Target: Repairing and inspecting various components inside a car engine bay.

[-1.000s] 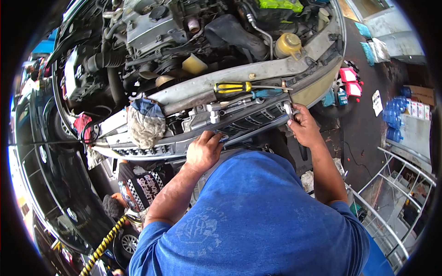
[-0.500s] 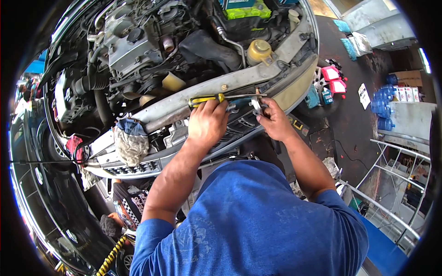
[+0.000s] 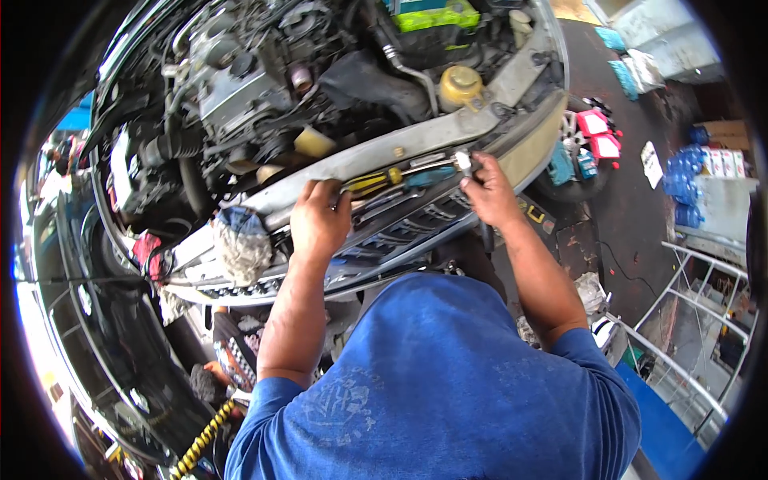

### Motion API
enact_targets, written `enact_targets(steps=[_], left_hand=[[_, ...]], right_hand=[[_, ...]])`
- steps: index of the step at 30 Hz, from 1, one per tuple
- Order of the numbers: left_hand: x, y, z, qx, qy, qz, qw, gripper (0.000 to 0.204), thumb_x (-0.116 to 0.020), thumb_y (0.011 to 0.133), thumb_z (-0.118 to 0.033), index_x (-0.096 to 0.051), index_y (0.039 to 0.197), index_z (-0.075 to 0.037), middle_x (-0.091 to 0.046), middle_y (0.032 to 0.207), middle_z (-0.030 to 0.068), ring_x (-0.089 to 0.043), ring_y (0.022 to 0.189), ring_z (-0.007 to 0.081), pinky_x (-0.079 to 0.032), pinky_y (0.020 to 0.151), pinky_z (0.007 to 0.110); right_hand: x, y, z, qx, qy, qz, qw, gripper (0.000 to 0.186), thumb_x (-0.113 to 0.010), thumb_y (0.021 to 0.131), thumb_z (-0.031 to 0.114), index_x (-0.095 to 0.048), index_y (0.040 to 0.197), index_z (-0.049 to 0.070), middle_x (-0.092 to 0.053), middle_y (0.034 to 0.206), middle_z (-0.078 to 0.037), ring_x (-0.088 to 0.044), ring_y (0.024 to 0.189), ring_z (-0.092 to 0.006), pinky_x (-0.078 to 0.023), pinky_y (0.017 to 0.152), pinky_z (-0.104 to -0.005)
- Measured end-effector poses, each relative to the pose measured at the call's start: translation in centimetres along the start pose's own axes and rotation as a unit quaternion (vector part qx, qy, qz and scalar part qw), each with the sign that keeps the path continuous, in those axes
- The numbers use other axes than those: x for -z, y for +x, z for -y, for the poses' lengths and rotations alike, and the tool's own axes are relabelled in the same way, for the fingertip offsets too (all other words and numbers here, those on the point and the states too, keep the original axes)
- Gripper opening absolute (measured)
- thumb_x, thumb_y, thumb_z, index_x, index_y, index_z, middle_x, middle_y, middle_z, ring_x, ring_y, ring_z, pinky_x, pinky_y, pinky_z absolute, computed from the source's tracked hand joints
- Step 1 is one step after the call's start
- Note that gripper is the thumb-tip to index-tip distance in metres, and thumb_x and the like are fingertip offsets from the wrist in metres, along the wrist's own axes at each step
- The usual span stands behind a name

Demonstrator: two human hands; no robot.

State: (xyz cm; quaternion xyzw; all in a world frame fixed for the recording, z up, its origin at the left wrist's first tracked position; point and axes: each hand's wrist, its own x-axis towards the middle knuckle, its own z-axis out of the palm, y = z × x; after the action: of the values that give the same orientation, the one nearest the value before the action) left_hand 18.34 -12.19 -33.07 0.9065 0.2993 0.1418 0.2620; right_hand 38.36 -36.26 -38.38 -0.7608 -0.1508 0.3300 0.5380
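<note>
My right hand (image 3: 494,196) is closed around a ratchet wrench (image 3: 463,162) with a round silver head, held over the right part of the car's front crossmember. Below that hand a dark handle shows. My left hand (image 3: 320,222) sits further left at the same ledge, its fingers curled around something dark that I cannot make out. Between the hands, a yellow-and-black screwdriver (image 3: 373,182) lies in the gap behind the grille, its shaft pointing right. Metal wrenches (image 3: 390,200) lie just in front of it, beside a teal item (image 3: 432,177).
The open engine bay (image 3: 240,96) fills the far side, with a yellow-capped reservoir (image 3: 462,86) at right. A bunched rag (image 3: 242,246) hangs over the front edge. Another person (image 3: 228,340) is low at left. A metal frame (image 3: 696,320) stands at right.
My left hand has come off the screwdriver and shifted left. The ratchet wrench in my right hand has tipped, its head now higher. The whole view has slid slightly.
</note>
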Motion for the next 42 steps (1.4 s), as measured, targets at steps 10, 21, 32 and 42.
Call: enact_targets(steps=[10,21,32,42], left_hand=[[1.3,-8.5,5.4,-0.04,0.127,0.111,0.985,0.046,-0.075,0.077,-0.021,-0.065,0.12,-0.009,-0.061,0.114,0.0085,-0.055,0.112,0.0299,-0.044,0.092,0.047],[4.4,-5.8,4.8,-0.029,-0.233,0.125,0.964,0.035,-0.066,0.089,-0.008,-0.059,0.121,0.003,-0.064,0.107,0.0228,-0.064,0.098,0.0417,-0.052,0.085,0.046],[8.5,-0.3,4.4,-0.144,-0.055,-0.036,0.987,0.032,-0.073,0.086,-0.018,-0.063,0.11,0.001,-0.067,0.092,0.0206,-0.066,0.086,0.0431,-0.055,0.073,0.046],[10.2,13.4,10.1,0.072,-0.493,0.072,0.864,0.048,-0.056,0.101,-0.043,-0.063,0.113,0.002,-0.065,0.089,0.0168,-0.064,0.083,0.0262,-0.051,0.077,0.036]], right_hand=[[-3.9,-0.6,2.1,0.097,-0.006,0.087,0.991,0.049,-0.061,0.092,0.0,-0.042,0.137,0.001,-0.053,0.073,0.0,-0.048,0.065,-0.0075,-0.041,0.061,-0.0264],[-11.8,-4.0,9.0,0.158,-0.025,0.315,0.935,0.049,-0.058,0.095,0.002,-0.041,0.141,0.005,-0.065,0.097,-0.009,-0.061,0.084,-0.0119,-0.05,0.073,-0.0288],[-15.1,-1.4,14.5,0.013,0.074,0.362,0.929,0.051,-0.056,0.098,0.003,-0.037,0.144,0.006,-0.063,0.094,-0.008,-0.057,0.071,-0.0093,-0.05,0.062,-0.0279],[-16.1,8.1,23.8,0.11,-0.019,0.313,0.943,0.06,-0.057,0.096,0.002,-0.035,0.151,0.013,-0.063,0.092,-0.006,-0.055,0.064,-0.0076,-0.048,0.054,-0.0231]])
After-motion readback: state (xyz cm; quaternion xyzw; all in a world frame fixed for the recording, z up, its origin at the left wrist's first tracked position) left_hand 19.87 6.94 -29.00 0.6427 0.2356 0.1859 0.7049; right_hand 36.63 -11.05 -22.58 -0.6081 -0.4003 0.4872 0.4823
